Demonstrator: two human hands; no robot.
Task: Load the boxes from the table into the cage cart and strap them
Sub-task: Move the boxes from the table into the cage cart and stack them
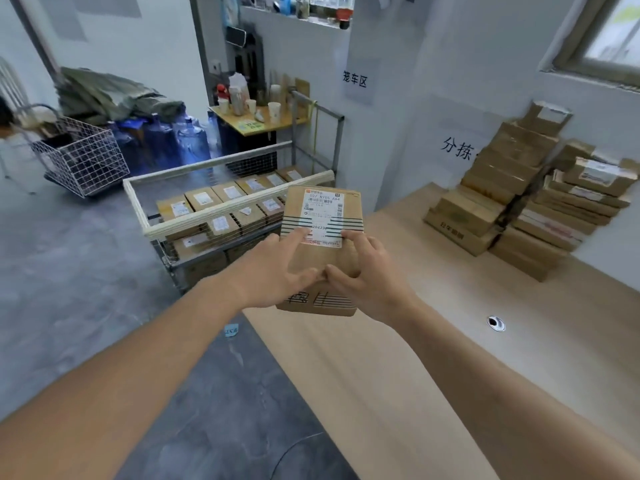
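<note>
Head view, loading step in hand. I hold one cardboard box (322, 244) between both hands, above the near-left corner of the table (433, 341) and just short of the cage cart (194, 188); the left hand (277, 275) clasps its left side with fingers spread over the shipping label (320, 216), the right hand (367, 275) clasps the right side, thumbs meeting on the near face; both hands are closed on the box, label up, which I judge keeps it level and readable for placing. The cart stands to the far left of the table, its top rail pale and its wire sides low; inside it, loaded boxes (221, 206) lie in rows, labels up, packed side by side. The remaining stack (519, 202) leans against the far-right wall on the table, well apart from my hands; much loading seems left. Open room: the box must clear the cart's near rail; free space in the cart is hard to tell; no strap is clearly identifiable.
</note>
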